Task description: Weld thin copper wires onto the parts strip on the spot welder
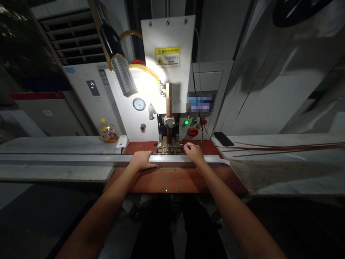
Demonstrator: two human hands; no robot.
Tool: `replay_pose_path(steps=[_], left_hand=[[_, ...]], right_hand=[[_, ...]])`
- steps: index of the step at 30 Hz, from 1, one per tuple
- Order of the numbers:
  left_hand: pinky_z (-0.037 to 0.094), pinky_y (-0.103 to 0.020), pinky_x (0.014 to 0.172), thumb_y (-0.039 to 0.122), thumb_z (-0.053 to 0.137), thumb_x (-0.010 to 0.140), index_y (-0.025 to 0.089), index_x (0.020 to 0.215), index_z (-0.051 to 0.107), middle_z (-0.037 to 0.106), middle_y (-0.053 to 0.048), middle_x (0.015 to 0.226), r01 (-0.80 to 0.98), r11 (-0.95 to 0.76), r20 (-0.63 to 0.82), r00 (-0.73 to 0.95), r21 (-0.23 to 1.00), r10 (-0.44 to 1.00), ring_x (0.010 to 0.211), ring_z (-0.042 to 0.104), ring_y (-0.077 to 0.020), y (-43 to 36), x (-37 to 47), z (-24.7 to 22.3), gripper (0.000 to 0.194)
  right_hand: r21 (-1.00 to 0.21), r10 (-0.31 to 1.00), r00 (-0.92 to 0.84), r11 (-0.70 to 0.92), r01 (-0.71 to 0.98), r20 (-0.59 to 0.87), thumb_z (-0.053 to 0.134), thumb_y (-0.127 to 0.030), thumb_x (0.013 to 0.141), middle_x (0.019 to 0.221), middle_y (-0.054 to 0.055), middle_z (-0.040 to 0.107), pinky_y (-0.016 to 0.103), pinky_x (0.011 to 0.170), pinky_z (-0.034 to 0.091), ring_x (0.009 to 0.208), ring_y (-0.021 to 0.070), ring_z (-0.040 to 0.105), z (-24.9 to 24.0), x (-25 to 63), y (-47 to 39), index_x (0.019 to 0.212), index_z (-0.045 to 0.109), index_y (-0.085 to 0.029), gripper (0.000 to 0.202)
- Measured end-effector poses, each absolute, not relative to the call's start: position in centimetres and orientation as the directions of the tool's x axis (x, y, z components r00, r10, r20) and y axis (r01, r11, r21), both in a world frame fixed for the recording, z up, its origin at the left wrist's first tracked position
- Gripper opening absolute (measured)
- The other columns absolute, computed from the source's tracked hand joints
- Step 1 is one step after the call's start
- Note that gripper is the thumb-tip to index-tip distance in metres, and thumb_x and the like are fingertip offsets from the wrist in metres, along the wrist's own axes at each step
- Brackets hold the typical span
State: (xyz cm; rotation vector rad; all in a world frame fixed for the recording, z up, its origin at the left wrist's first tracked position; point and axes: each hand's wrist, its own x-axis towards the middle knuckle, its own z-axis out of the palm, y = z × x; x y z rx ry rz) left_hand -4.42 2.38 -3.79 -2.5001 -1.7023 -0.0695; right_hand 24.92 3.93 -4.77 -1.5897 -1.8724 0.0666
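Note:
A long silvery metal bar (172, 158) lies across the reddish-brown work board (172, 181), in front of a spot welding machine. My left hand (141, 160) is closed over the bar, thumb along its near side and fingers over the top. Just right of the copper electrode (169, 138), my right hand (194, 154) is pinched closed above the bar's far edge. Whatever thin thing those fingertips hold is too small to make out. Below the electrode sits a brass-coloured fixture (164, 148), partly behind the bar.
Thin copper-coloured strips (269, 146) and a black phone (223, 139) lie on the right table. On the left stand a bottle (108, 131) and a small white device (122, 142). A lit work lamp (124, 73) hangs before the machine's white front (168, 36).

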Motion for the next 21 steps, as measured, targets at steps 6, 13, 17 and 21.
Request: replay_pose_path(steps=[6,13,17,21], left_hand=[[0.046,-0.039,0.079,0.088,0.048,0.058,0.024,0.103,0.061,0.069,-0.01,0.106,0.929,-0.365,0.102,0.369,-0.056,0.924,0.098,0.063,-0.0324,2.27,-4.42,-3.73,0.079],[0.045,-0.038,0.084,0.086,0.051,0.06,0.024,0.104,0.06,0.068,-0.011,0.109,0.937,-0.346,0.102,0.349,-0.05,0.931,0.101,0.062,-0.0315,2.08,-4.43,-4.01,0.076],[0.045,-0.04,0.084,0.085,0.051,0.06,0.024,0.105,0.06,0.068,-0.011,0.11,0.937,-0.347,0.099,0.349,-0.044,0.932,0.101,0.062,-0.0327,1.98,-4.39,-4.01,0.077],[0.044,-0.04,0.087,0.085,0.052,0.06,0.024,0.107,0.061,0.067,-0.012,0.112,0.943,-0.331,0.083,0.333,-0.039,0.939,0.103,0.061,-0.0328,1.84,-4.33,-3.86,0.077]], right_hand=[[-0.409,0.926,0.015,0.153,0.9,0.378,0.036,-0.034,0.091,0.072,0.004,0.072,0.023,0.068,0.037,0.075,0.0179,0.064,-4.37,24.64,3.74,0.079,0.069,-0.023,0.037],[-0.387,0.925,0.038,0.121,0.914,0.379,0.036,-0.035,0.092,0.076,0.005,0.072,0.024,0.068,0.036,0.076,0.0177,0.064,-4.42,24.61,3.36,0.078,0.068,-0.023,0.037],[-0.412,0.921,0.014,0.16,0.897,0.389,0.034,-0.035,0.093,0.074,0.004,0.072,0.024,0.068,0.037,0.076,0.0178,0.064,-4.51,24.71,3.34,0.074,0.067,-0.023,0.04],[-0.438,0.92,0.02,0.167,0.884,0.391,0.035,-0.034,0.092,0.074,0.003,0.072,0.023,0.068,0.037,0.075,0.0172,0.064,-4.55,24.72,3.38,0.075,0.068,-0.023,0.038]])
